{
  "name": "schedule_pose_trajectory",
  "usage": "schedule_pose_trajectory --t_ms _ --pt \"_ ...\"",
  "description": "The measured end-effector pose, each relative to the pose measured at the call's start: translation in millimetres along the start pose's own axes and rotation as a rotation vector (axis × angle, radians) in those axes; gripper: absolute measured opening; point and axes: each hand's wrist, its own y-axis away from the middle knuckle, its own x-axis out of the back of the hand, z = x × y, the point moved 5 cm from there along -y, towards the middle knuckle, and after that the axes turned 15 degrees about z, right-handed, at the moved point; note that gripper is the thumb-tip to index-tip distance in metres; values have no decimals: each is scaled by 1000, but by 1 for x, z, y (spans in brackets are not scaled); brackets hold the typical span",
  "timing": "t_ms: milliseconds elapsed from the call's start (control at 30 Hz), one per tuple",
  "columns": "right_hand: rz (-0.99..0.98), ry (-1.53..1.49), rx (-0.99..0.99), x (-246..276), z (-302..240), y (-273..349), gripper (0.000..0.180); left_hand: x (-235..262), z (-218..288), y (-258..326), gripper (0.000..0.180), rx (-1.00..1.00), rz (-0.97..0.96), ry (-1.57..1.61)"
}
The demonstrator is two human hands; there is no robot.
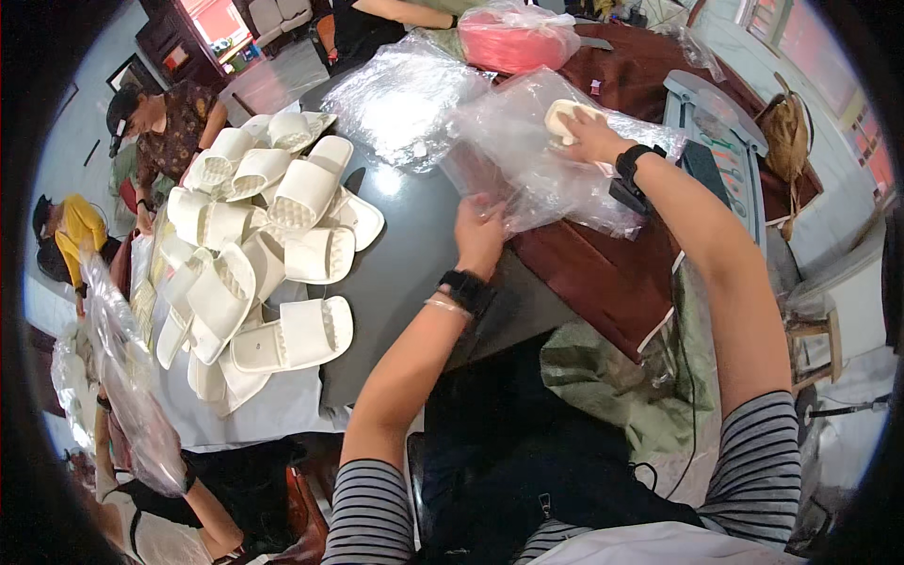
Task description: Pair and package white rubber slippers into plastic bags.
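I read this as bagging step: right hand grips white slipper inside clear plastic bag on tabletop; left hand pinches bag mouth. Next, IMO: seat slipper deep w/o tearing film.

A: Where are the hands?
B: The right hand presses a white slipper inside a clear bag; the left hand grips the bag's near edge.
A: And left of them?
B: A slipper pile on the table.
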Motion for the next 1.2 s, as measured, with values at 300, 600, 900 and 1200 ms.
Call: schedule_pose_trajectory --t_ms 300,600,900,1200 --pt "355 -586 257 94 -97 31 60 154 58 42 36 -230 99 -144" --pt "-250 -367 722 75 -170 160 71 187 52 81 86 -165 290 -100" --pt "-201 -1040 53 80 -290 91 107 192 47 100 72 -820 431 -762" --pt "66 -724 -21 60 -235 75 89 199 40 92 40 -829 335 -729"
